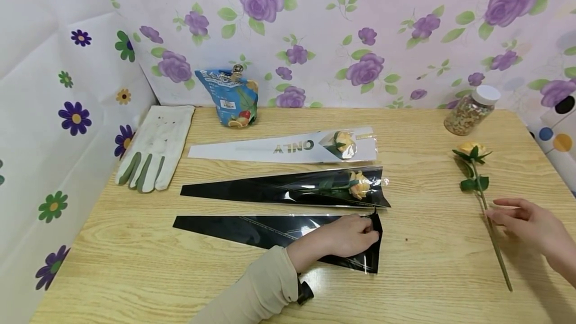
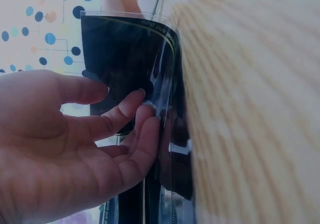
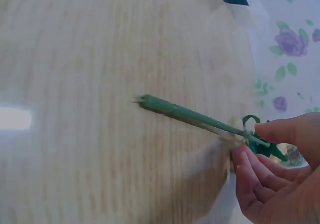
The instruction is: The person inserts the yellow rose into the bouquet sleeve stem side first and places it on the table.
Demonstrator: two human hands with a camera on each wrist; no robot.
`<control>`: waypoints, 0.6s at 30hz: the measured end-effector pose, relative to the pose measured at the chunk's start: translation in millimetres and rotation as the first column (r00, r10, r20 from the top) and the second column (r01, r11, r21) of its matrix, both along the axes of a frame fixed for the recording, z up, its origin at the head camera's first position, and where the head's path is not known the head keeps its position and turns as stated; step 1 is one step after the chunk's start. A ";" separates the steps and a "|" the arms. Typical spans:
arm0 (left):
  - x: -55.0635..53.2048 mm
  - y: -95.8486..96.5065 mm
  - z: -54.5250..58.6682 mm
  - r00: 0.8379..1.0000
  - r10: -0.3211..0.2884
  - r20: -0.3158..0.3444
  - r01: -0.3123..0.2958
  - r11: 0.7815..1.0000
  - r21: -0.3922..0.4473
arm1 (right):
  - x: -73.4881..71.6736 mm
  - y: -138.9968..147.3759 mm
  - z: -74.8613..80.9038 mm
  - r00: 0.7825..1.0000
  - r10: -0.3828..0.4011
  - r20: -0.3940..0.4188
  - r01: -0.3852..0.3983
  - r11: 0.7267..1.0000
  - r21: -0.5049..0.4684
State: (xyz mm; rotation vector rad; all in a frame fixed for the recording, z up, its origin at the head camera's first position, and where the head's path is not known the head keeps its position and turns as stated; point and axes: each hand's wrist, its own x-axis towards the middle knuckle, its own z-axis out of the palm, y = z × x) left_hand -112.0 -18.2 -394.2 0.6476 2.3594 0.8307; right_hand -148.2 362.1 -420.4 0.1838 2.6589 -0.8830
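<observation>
A yellow rose (image 1: 472, 148) with green leaves and a long stem is at the right of the table. My right hand (image 1: 524, 221) pinches its stem (image 3: 190, 117) between thumb and fingers, with the cut end pointing toward me. At the wide end of the nearest black flower sleeve (image 1: 252, 229), my left hand (image 1: 348, 236) grips the film with curled fingers. The sleeve's black back (image 2: 125, 49) rises off the table there, beyond the fingers in the left wrist view. Its clear front partly catches the light, and the exact grip is partly hidden.
Behind lie a black sleeve (image 1: 252, 185) and a white sleeve (image 1: 234, 149), each with a yellow rose inside. A work glove (image 1: 162, 139) lies at left, a blue clipped pouch (image 1: 231, 96) at back. A white-capped jar (image 1: 470, 111) stands back right.
</observation>
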 end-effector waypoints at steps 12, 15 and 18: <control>-0.2 -0.5 0.8 1.000 -0.004 0.021 0.004 1.000 0.004 | -28.5 14.6 -2.3 0.947 0.094 0.306 -0.031 0.978 -0.204; 0.0 -0.9 1.6 0.999 0.001 0.042 -0.001 1.000 0.013 | -28.4 11.5 -3.3 0.942 0.113 0.315 -0.038 0.971 -0.236; 0.1 -0.3 1.6 0.999 0.000 0.044 -0.001 1.000 0.022 | -24.5 8.0 -3.1 0.939 0.118 0.323 -0.025 0.961 -0.276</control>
